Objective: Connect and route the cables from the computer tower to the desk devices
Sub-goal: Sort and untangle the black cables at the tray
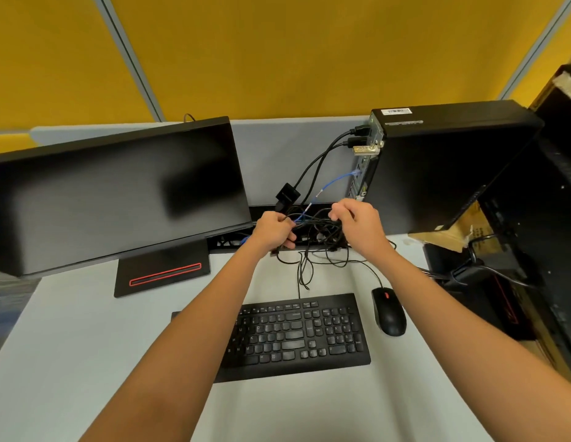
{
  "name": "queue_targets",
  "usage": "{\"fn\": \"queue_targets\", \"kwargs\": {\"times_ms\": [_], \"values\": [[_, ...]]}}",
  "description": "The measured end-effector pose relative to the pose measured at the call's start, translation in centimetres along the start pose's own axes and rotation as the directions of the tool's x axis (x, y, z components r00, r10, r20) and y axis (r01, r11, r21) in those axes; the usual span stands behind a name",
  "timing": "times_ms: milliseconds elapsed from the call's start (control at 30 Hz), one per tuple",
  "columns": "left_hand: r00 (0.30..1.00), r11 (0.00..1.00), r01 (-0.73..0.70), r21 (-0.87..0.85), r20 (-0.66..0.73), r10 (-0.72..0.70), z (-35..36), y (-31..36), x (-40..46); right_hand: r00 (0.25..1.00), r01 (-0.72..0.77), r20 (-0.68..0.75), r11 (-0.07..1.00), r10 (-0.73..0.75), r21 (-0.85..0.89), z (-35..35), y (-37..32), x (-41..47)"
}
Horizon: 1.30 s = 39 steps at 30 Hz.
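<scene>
A black computer tower (443, 167) stands at the back right of the desk, its rear ports facing left. Two black cables (322, 156) and a blue cable (337, 181) run from those ports down to a tangled bundle of black cables (319, 232) at the back edge of the desk. My left hand (273, 232) grips the left side of the bundle. My right hand (357, 224) pinches cables on its right side. A black adapter box (287, 194) hangs just above the bundle. Loose loops (309, 263) trail toward the keyboard (293, 333) and mouse (388, 311).
A dark monitor (118, 193) on a black stand with a red stripe (164, 272) fills the left of the white desk (70, 346). A black cable tray slot (265, 210) runs behind the bundle. Cardboard (459, 231) and black equipment crowd the right side.
</scene>
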State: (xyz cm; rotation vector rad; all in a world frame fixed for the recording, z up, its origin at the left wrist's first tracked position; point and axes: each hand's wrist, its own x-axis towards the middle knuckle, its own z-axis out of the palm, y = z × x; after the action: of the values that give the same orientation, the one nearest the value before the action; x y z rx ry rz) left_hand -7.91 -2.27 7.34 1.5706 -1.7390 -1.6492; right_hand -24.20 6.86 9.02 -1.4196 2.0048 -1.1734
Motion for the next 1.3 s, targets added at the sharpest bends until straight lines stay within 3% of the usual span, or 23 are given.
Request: {"fn": "queue_targets", "kwargs": {"times_ms": [100,200,300,433,500,633,767,833,867,967,1033,1167,1300], "values": [[0.987,0.967,0.136,-0.218,0.118,-0.112,0.0,0.5,-0.6,0.998,-0.057,0.033,0.998,0.058,-0.041,0.1,0.4,0.0],[0.978,0.950,0.107,-0.295,0.201,-0.048,-1.6,-0.2,-0.8,0.999,-0.039,0.022,0.982,0.044,-0.184,-0.7,1.2,0.6],[0.984,0.977,-0.076,-0.201,0.141,0.105,-2.7,-0.8,-1.4,0.973,-0.202,-0.132,0.974,0.188,-0.099,-2.0,1.8,1.3],[0.961,0.962,-0.261,0.076,-0.074,0.267,-2.8,-1.3,-1.1,0.941,-0.192,-0.287,0.981,0.176,-0.027,-2.5,1.8,1.6],[0.959,0.977,-0.205,0.050,-0.188,0.211,-3.1,-2.4,-0.1,0.916,-0.162,-0.375,0.987,0.145,-0.014,-2.5,1.5,1.7],[0.926,0.998,0.013,-0.067,-0.376,-0.037,-4.1,-4.9,1.5,0.866,-0.154,-0.471,0.986,0.169,0.070,-3.0,1.6,1.9],[0.820,0.924,0.232,-0.303,-0.451,-0.353,-5.2,-6.6,2.1,0.783,-0.264,-0.561,0.960,0.270,0.093,-3.0,2.5,2.2],[0.781,0.948,0.265,-0.175,-0.538,-0.317,-5.4,-7.5,2.3,0.783,-0.280,-0.557,0.956,0.277,0.081,-2.8,2.7,1.9],[0.802,0.961,0.270,-0.055,-0.539,-0.256,-5.3,-7.5,2.2,0.802,-0.273,-0.537,0.960,0.264,0.064,-2.7,2.7,1.7],[0.944,0.944,0.175,0.279,-0.320,-0.080,-4.1,-6.1,1.5,0.903,-0.173,-0.392,0.984,0.175,0.041,-1.9,2.1,1.1],[0.990,0.939,0.004,0.344,-0.136,0.046,-2.7,-4.1,1.0,0.963,-0.090,-0.251,0.995,0.099,0.049,-0.9,1.7,1.0],[0.959,0.956,-0.236,0.172,0.200,0.200,1.3,1.1,-0.8,0.999,0.016,-0.050,0.997,-0.013,0.070,0.4,0.2,1.2],[0.940,0.934,-0.300,0.194,0.230,0.254,3.1,1.0,-0.2,0.999,0.012,-0.055,0.990,-0.004,0.141,-0.2,-0.6,2.3]]}}
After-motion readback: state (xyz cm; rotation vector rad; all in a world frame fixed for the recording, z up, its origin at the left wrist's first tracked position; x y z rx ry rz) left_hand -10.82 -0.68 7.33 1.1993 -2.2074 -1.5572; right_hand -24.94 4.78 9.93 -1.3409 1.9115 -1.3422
